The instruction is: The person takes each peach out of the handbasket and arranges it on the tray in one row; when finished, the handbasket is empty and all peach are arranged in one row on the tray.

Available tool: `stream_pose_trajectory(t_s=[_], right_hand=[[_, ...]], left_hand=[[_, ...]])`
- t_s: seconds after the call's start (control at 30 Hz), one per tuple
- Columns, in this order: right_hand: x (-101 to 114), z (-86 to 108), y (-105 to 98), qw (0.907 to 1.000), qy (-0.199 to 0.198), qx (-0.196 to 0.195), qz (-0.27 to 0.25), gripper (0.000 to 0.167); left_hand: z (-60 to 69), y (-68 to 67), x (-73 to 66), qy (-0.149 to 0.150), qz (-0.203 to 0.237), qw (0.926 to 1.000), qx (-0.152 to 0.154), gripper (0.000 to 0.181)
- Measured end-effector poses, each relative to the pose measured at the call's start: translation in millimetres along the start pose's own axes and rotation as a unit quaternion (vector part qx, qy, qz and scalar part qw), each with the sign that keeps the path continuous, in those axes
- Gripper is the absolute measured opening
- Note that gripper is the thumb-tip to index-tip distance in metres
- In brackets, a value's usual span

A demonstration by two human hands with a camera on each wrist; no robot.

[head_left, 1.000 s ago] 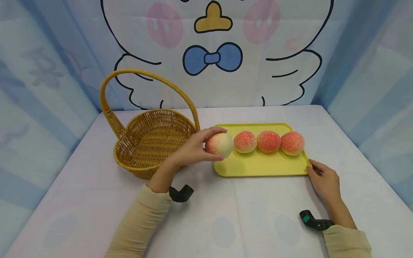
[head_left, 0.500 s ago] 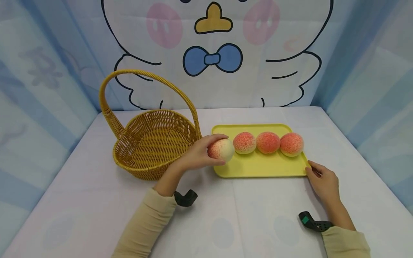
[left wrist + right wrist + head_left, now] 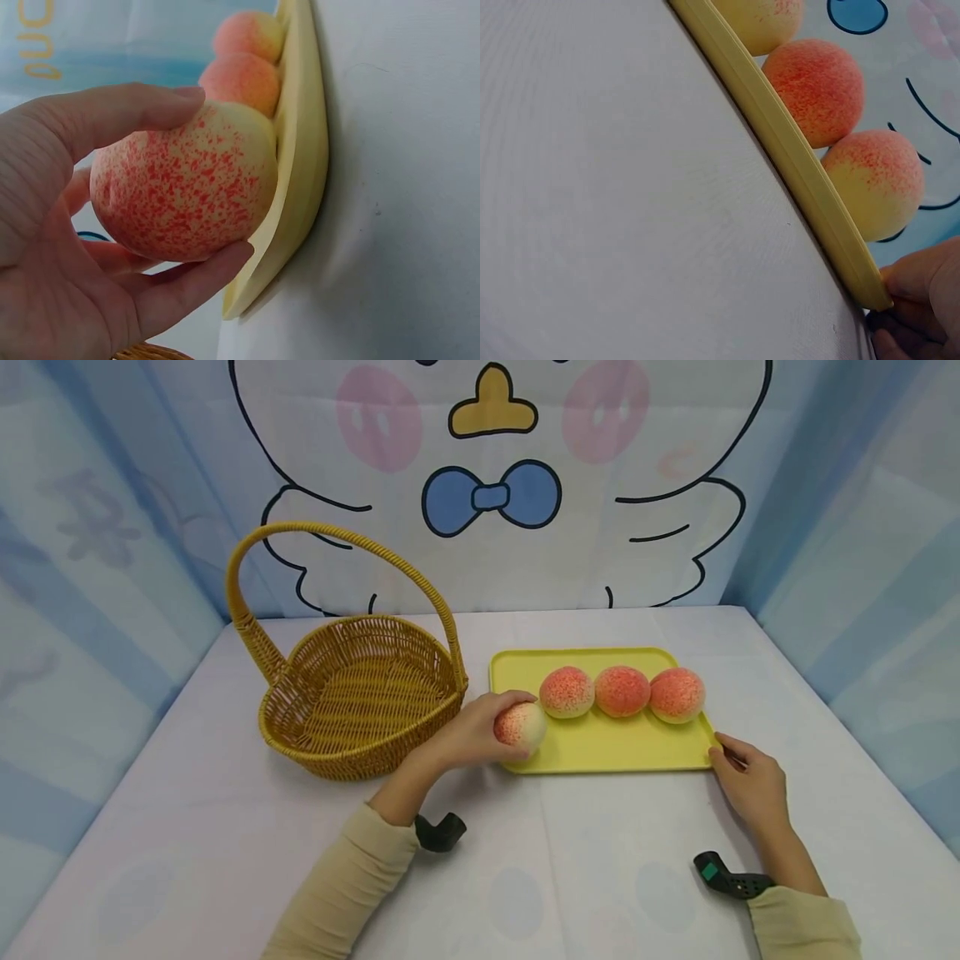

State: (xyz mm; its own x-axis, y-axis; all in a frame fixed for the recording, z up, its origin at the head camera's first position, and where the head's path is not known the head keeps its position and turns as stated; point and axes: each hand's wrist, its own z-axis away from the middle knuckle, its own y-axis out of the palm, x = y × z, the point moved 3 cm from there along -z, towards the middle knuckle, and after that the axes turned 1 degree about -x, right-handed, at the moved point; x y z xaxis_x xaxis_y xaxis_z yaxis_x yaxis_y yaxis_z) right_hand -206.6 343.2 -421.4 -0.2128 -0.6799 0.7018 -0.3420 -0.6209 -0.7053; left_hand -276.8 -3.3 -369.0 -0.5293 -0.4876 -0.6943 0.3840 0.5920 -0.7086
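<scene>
My left hand (image 3: 471, 732) grips a pale peach (image 3: 528, 727) with red speckles, thumb and fingers round its sides. In the head view this peach is over the left end of a yellow tray (image 3: 622, 750); whether it touches the tray I cannot tell. Three more peaches sit in a row on the tray: a left one (image 3: 567, 693), a middle one (image 3: 622, 691) and a right one (image 3: 677, 695). At the tray's front right corner my right hand (image 3: 754, 785) pinches the rim, as the right wrist view shows with the thumb (image 3: 915, 271) against the tray's end.
A brown wicker basket (image 3: 352, 760) with a tall arched handle (image 3: 352, 533) stands left of the tray, close behind my left forearm. Nothing lies inside it. A white cloth (image 3: 585, 860) covers the table, and a printed curtain (image 3: 570, 568) hangs behind.
My left hand has come down toward the front and slightly right with the peach, from beside the row to the tray's front left corner. The right hand keeps its hold on the tray.
</scene>
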Motion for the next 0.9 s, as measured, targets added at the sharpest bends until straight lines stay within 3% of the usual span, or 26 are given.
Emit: stream_pose_trajectory(t_s=[0.1,0.3,0.43,0.67,0.9], right_hand=[[0.1,-0.2,-0.2,1.0000,-0.001,-0.001,0.001,0.043],[-0.1,0.0,-0.3,1.0000,-0.003,-0.002,0.001,0.043],[-0.5,0.3,0.0,1.0000,-0.002,-0.001,-0.001,0.043],[-1.4,1.1,1.2,0.9999,0.014,0.007,0.000,0.044],[-0.9,0.5,0.7,0.9999,0.011,0.006,-0.002,0.044]], left_hand=[[0.2,2.9,0.9,-0.014,-0.014,0.9998,0.003,0.064],[1.3,9.7,-0.5,-0.072,-0.036,0.9966,0.016,0.066],[1.5,13.3,-2.6,-0.097,-0.051,0.9940,0.005,0.066],[0.2,18.2,-4.7,-0.086,-0.050,0.9942,-0.041,0.065],[1.0,12.6,-3.6,-0.075,-0.026,0.9968,-0.007,0.075]])
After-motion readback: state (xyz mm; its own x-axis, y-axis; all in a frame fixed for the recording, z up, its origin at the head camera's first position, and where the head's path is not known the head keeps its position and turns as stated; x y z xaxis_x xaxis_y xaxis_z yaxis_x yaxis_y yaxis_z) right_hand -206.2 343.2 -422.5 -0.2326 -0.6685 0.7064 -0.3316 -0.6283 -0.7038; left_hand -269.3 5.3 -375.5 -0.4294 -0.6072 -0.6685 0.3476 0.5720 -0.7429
